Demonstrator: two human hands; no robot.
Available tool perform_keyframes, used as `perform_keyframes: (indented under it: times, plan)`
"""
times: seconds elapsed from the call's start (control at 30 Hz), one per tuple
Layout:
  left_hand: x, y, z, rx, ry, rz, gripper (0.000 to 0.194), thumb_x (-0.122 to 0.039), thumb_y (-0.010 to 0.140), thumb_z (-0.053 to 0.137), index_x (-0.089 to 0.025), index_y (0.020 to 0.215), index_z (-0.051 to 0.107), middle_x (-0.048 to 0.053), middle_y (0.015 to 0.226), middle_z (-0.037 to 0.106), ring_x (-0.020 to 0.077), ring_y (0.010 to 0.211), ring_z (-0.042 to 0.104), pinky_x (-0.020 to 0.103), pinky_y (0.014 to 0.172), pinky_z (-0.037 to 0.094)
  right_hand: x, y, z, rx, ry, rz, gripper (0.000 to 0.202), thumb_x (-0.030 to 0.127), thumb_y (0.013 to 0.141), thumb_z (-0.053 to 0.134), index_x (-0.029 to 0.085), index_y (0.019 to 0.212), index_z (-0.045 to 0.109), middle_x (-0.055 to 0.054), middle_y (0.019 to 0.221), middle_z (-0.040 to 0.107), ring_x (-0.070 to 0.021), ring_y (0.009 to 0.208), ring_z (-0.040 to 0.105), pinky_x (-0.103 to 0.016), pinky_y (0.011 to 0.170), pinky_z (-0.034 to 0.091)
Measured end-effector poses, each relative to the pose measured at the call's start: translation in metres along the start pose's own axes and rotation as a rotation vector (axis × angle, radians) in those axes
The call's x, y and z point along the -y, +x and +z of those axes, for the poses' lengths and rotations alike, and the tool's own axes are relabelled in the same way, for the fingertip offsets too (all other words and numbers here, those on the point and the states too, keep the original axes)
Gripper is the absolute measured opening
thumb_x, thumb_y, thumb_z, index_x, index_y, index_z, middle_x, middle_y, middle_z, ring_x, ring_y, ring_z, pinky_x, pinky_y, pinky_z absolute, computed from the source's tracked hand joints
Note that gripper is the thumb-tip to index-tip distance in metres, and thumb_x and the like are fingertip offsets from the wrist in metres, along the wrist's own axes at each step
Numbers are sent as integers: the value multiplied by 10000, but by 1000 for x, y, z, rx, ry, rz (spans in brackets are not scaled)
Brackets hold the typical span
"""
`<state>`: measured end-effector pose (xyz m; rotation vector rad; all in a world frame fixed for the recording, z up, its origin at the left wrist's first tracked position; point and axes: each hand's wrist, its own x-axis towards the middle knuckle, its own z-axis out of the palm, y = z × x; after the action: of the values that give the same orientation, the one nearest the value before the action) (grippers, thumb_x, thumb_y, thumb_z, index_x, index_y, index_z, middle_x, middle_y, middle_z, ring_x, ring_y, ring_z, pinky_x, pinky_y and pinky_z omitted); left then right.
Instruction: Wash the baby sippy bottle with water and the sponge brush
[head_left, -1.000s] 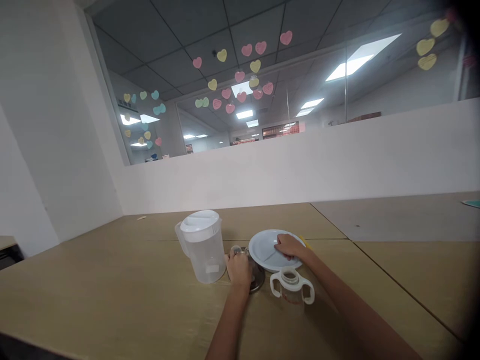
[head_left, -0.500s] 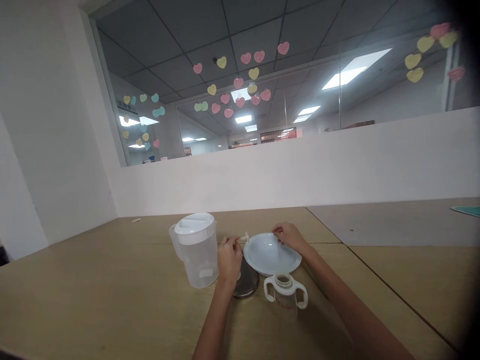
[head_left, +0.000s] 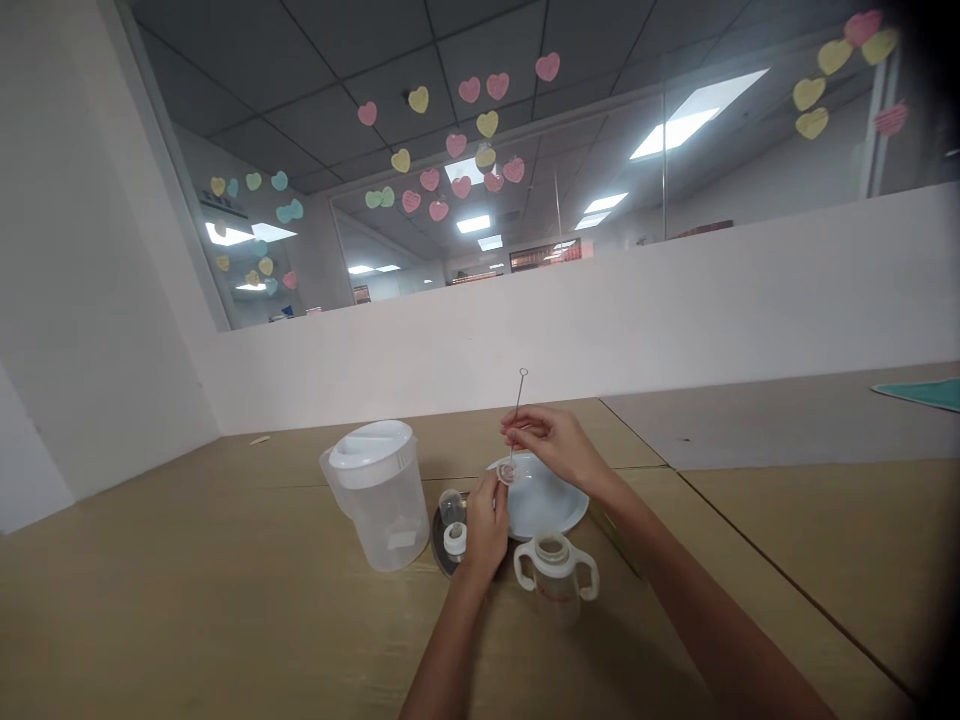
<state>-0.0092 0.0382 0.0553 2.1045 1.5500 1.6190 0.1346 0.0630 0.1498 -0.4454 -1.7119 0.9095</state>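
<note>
Slim grey metal wire [head_left: 518,400], loop-topped, is near-upright, pinched in right-hand grip [head_left: 555,440]; lower end at small translucent piece [head_left: 507,475] clamped in left-hand grip [head_left: 487,525]. White round dish [head_left: 551,505] below right-hand grip; white-handled clear bottle [head_left: 556,585] right of left-hand grip.

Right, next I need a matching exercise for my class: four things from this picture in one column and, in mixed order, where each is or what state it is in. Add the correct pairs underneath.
Things:
1. Pitcher
2. Bottle
3. Thin wire
4. Clear cap

Places and states:
A. On the dark round tray
B. Held in the right hand
C. Has its white lid on
D. Open at the top, with two white handles

Pairs: 1-C, 2-D, 3-B, 4-A
</note>
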Motion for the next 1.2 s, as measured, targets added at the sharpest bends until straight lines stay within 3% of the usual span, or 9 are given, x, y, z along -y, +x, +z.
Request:
perform_keyframes:
  times: [0.3,0.57,0.8,0.97,1.2]
  plan:
    - [11,9,18,-1,-256,-148,363,-416,903,372,-162,1034,595,87,1030,648,182,909,591,292,831,441,-18,13,-7,-29,-14,40,147,287,705,612,154,760,641,-36,726,659,-155,678,638,-272,655,530]
    - [17,10,19,-21,-315,-176,413,-460,885,391,-151,1075,588,100,985,662,198,874,611,297,775,471,-20,9,1,57,-435,4,130,120,707,579,185,710,692,-24,741,697,-145,703,629,-230,682,470]
    - [26,-2,15,51,-206,-121,379,-419,900,346,-163,1023,597,65,901,667,165,758,600,262,705,440,-17,-2,15,192,-805,61,143,127,705,573,191,708,701,-26,714,694,-141,672,610,-209,621,394]
    - [34,-5,15,99,-73,-80,365,-380,908,315,-164,916,610,32,744,644,153,662,555,252,642,403,-1,-11,15,183,-946,29,250,263,827,522,176,643,667,-33,621,654,-129,580,552,-224,530,303]
    - [33,-7,15,33,38,-50,339,-374,907,344,-200,971,627,60,913,641,186,844,564,283,770,412,-3,-11,19,175,-1013,19,333,255,862,504,139,586,650,-47,591,628,-105,528,477,-237,533,258]
